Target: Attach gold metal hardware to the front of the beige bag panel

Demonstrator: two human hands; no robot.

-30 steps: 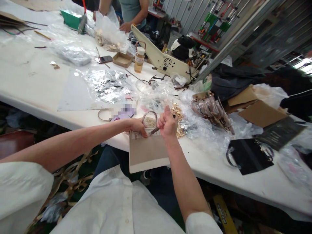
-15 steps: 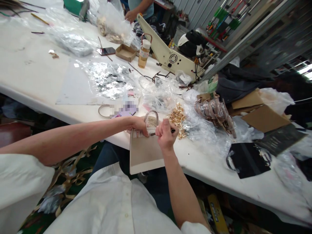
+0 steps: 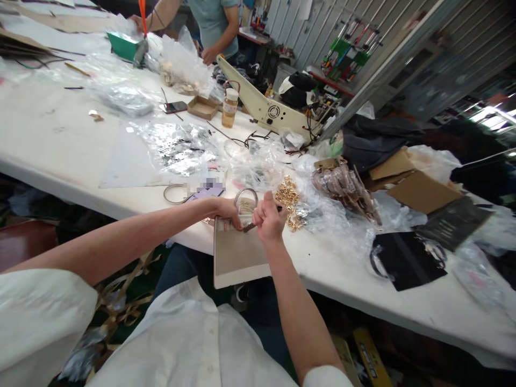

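Note:
A flat beige bag panel [image 3: 238, 251] hangs over the front edge of the table, tilted toward me. At its top edge stands a curved, clear-wrapped handle [image 3: 246, 192]. My left hand [image 3: 229, 210] grips the panel's upper edge at the base of this handle, fingers closed. My right hand [image 3: 270, 219] is a fist around a slim tool with a dark end [image 3: 279, 208], perhaps a screwdriver. The tool's shaft points left, to the panel's top edge beside my left thumb. Its exact tip is hard to make out. Just right of the handle lies a heap of small gold metal fittings [image 3: 287, 194].
A second handle loop [image 3: 174, 193] and a purple card [image 3: 209, 189] lie left. Wrapped handles [image 3: 342, 185], a black bag [image 3: 407, 260] and an open carton [image 3: 419, 183] are right. Behind stand a bottle [image 3: 229, 108] and a cream machine [image 3: 274, 110]. Another person [image 3: 217, 27] works beyond.
The view has tilted up slightly, showing more of the other person. The tool in my right hand has turned, its shaft now slanting more steeply down to the left. Both hands keep their grip.

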